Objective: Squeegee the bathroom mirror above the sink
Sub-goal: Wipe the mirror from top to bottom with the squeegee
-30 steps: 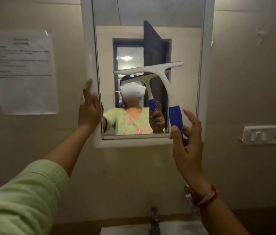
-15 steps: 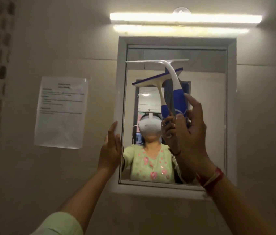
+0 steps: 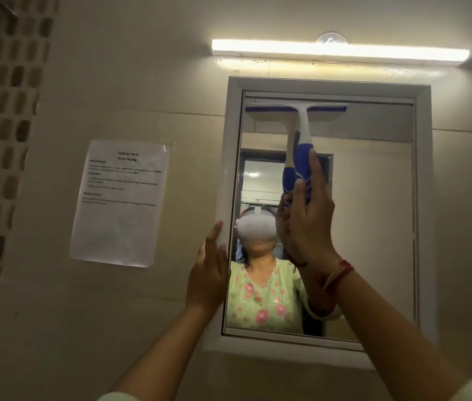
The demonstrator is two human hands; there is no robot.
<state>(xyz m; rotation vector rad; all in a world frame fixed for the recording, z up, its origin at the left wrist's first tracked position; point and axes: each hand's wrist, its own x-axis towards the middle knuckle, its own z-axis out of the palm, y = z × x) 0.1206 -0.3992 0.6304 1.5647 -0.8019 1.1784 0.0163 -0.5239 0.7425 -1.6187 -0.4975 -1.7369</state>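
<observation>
You had the squeegee (image 3: 303,120) set high on the mirror (image 3: 373,227), its blade level just under the top edge of the frame (image 3: 230,169) and toward the left side. I judged a downward pull was only about to start, with nearly all the glass below left to do; the strip along the right edge lay outside the blade. The grip of your right hand (image 3: 310,218) was closed round the blue handle. Your left hand (image 3: 208,270) lay flat, fingers straight, on the frame's left edge. A paper notice (image 3: 119,204) hung left of the mirror, a strip light (image 3: 339,52) above; nothing looked likely to block the stroke.
</observation>
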